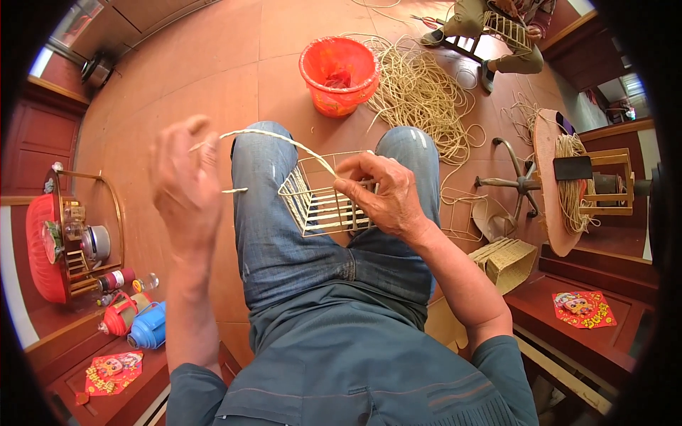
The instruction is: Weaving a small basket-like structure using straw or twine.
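Note:
A small wire basket frame (320,207) rests between my thighs, with pale twisted cord wound in rows across part of it. My right hand (383,190) is at the frame's right side, thumb and forefinger pinched on the cord (295,143) at the upper rim. From there the cord arcs up and left to my left hand (186,177), which is raised beside my left knee and blurred by motion. A short cord tail sticks out by that hand's palm side. Its fingers look closed around the cord, though the smear hides their exact grip.
Beyond my knees stand a red bucket (339,78) and a big heap of loose cord (423,96). Another person (490,32) sits at the far right with a frame. At right are a round-topped stand (558,192) and a woven basket (506,263); at left, a blue jug (148,326).

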`<action>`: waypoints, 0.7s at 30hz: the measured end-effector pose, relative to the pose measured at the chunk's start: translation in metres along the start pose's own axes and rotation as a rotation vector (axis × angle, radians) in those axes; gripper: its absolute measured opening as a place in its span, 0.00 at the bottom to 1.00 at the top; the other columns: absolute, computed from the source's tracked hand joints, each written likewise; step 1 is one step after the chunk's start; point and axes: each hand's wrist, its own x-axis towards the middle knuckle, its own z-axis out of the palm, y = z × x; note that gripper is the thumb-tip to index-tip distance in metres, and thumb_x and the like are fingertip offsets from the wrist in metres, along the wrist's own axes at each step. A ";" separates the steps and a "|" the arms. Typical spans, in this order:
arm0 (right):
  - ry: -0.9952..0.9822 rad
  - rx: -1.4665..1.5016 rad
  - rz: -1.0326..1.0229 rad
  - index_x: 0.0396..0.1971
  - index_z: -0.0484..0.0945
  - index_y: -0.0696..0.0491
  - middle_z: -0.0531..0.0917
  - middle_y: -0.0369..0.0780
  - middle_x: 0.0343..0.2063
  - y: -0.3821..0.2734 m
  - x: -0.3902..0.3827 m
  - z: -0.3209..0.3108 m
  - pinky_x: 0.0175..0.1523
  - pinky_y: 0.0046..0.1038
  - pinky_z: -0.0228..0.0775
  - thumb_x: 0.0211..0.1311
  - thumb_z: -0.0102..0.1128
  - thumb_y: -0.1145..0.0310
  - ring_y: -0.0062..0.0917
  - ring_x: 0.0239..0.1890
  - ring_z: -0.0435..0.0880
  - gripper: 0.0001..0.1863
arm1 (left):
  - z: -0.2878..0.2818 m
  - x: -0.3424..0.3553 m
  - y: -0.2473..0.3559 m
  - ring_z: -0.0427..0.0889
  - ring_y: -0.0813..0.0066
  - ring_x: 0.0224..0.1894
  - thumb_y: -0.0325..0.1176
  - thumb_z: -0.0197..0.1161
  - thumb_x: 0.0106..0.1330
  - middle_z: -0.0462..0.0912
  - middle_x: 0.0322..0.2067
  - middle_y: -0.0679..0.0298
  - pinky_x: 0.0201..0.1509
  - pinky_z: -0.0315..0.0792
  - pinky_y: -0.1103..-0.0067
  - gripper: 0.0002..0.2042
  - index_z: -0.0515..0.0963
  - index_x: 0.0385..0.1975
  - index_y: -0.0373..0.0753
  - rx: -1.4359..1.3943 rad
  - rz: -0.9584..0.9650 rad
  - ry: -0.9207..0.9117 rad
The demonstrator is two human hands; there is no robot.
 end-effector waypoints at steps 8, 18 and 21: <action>-0.062 -0.101 -0.134 0.41 0.91 0.53 0.88 0.39 0.33 0.007 0.002 -0.004 0.46 0.33 0.77 0.69 0.76 0.67 0.31 0.36 0.86 0.07 | 0.025 -0.096 0.080 0.89 0.69 0.48 0.25 0.64 0.79 0.88 0.49 0.56 0.55 0.82 0.73 0.14 0.84 0.61 0.33 -0.793 -0.438 -0.462; -0.294 -0.088 -0.059 0.46 0.91 0.56 0.85 0.45 0.34 0.008 0.009 -0.024 0.50 0.39 0.77 0.74 0.63 0.62 0.40 0.41 0.85 0.14 | 0.058 -0.123 0.095 0.91 0.69 0.44 0.24 0.68 0.75 0.84 0.55 0.52 0.51 0.86 0.73 0.19 0.80 0.65 0.30 -0.911 -0.613 -0.562; -0.310 -0.091 -0.034 0.45 0.91 0.57 0.86 0.46 0.36 0.004 0.011 -0.025 0.53 0.41 0.78 0.73 0.60 0.62 0.43 0.43 0.87 0.15 | 0.071 -0.120 0.091 0.90 0.73 0.36 0.29 0.69 0.76 0.87 0.41 0.58 0.40 0.82 0.74 0.13 0.82 0.56 0.31 -1.009 -0.701 -0.632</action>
